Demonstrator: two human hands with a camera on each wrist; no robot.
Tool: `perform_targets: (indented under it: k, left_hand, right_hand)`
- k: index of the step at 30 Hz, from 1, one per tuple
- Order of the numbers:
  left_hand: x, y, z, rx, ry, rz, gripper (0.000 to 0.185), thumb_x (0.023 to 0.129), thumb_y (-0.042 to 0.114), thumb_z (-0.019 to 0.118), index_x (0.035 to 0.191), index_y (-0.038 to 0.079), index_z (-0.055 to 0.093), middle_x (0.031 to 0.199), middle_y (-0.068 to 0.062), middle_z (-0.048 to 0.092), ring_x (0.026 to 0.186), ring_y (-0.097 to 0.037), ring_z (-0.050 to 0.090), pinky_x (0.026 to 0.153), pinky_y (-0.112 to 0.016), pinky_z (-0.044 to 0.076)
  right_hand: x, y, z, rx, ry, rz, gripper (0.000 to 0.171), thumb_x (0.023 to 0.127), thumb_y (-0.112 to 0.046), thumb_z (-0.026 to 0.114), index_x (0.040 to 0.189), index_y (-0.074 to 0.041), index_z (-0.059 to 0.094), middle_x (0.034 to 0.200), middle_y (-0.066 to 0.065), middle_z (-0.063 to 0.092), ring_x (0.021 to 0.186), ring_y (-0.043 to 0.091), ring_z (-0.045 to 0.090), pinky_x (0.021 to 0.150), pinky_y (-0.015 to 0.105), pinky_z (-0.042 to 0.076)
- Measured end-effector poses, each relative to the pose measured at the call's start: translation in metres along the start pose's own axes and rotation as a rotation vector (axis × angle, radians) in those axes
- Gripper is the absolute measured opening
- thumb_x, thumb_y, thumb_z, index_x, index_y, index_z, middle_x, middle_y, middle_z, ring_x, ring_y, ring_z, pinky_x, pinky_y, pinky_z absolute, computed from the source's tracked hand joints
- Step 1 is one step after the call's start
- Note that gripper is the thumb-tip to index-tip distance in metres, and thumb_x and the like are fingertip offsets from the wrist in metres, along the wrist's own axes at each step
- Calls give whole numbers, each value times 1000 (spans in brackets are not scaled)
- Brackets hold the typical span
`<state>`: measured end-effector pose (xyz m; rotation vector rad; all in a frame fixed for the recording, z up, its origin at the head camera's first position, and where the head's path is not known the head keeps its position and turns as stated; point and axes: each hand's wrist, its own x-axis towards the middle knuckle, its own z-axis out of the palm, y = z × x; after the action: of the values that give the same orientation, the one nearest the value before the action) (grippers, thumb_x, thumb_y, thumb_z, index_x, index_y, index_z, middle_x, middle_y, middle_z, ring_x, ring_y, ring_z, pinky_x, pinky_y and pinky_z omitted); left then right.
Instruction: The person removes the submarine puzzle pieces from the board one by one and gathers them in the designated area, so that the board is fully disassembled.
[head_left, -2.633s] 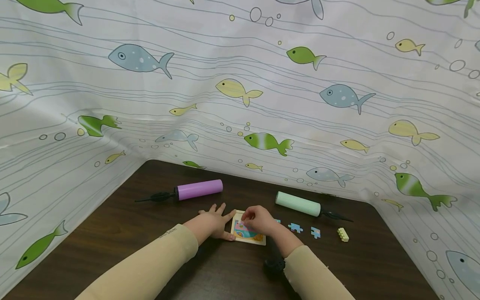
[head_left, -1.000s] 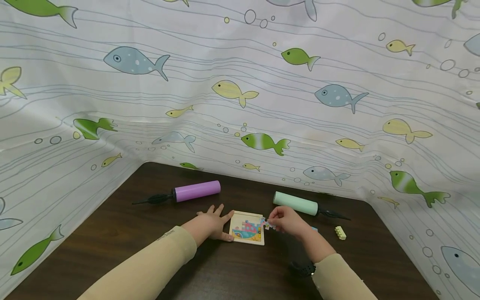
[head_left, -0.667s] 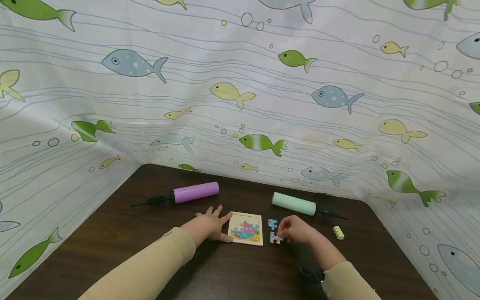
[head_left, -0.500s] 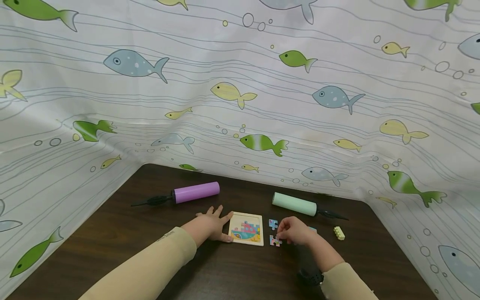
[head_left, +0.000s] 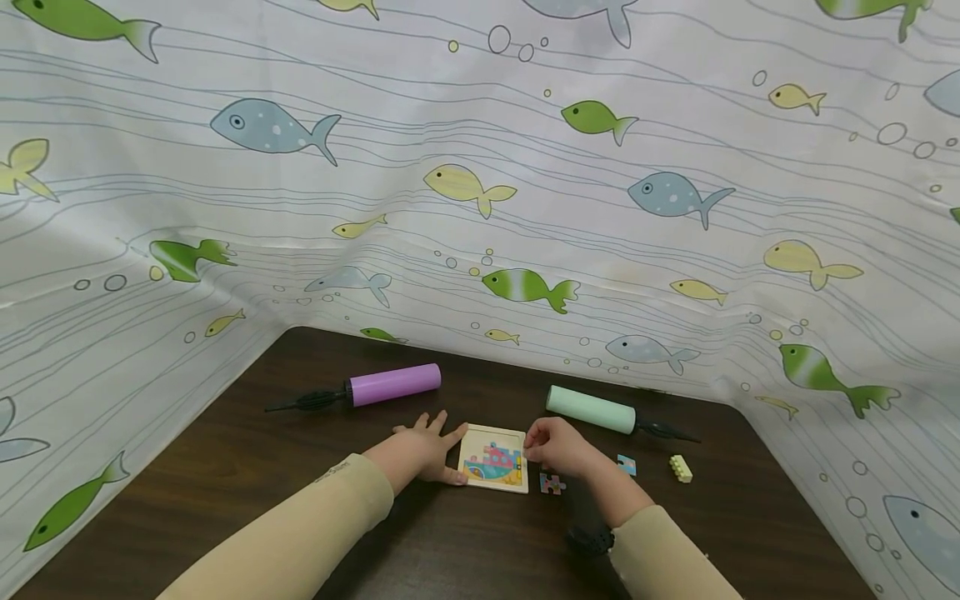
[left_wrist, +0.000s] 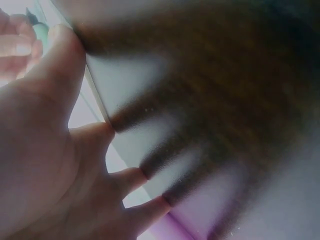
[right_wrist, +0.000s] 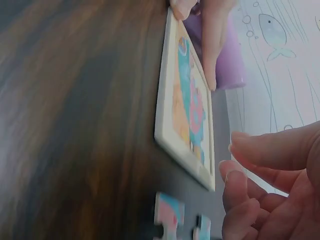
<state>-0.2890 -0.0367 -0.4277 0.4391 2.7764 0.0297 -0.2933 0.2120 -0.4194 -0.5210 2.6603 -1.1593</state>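
Note:
A small wooden puzzle board with a colourful picture lies on the dark table. My left hand lies flat beside it, with straight fingers against its left edge; in the right wrist view one left finger rests on the board. My right hand hovers at the board's right edge with loosely curled fingers, and nothing shows between them. One loose puzzle piece lies just right of the board, below that hand. Another piece lies further right.
A purple hand pump lies behind the left hand, and a mint-green pump lies behind the right. A small yellow brick sits at the far right. A fish-print curtain walls the table on three sides.
My right hand carried a piece from the board to the table on its right, set it down, and has come back to the board's right edge. The left hand has stayed put.

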Motion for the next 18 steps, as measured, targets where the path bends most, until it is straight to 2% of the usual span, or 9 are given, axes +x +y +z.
perform_targets:
  k: [5,13,18]
  left_hand:
    - [2,-1,2,2,3,-1,92,82,71,60,157,31,27,161,-10,21,145,-39,21,103,-68,28]
    - [1,-1,1,0,2,0,91,82,71,59,157,31,27,161,-11,21,145,-39,21,102,-69,29]
    - [1,-1,0,2,-1,1,91,82,71,58,157,31,27,161,-10,21,145,-39,21,102,-69,29]
  right_hand:
    - [15,-5,13,-6,-8,-16,5,89,0,70,91,0,66,74,4,58,58,17,52,55,31,48]
    - [27,-10,29,-39,-8,33,10,84,-2,75,91,-3,68,74,4,56,59,14,50,54,29,44]
    - [30,-10,33,-89,0,68,16,83,-10,80,88,-5,65,75,4,55,63,17,48,55,30,42]
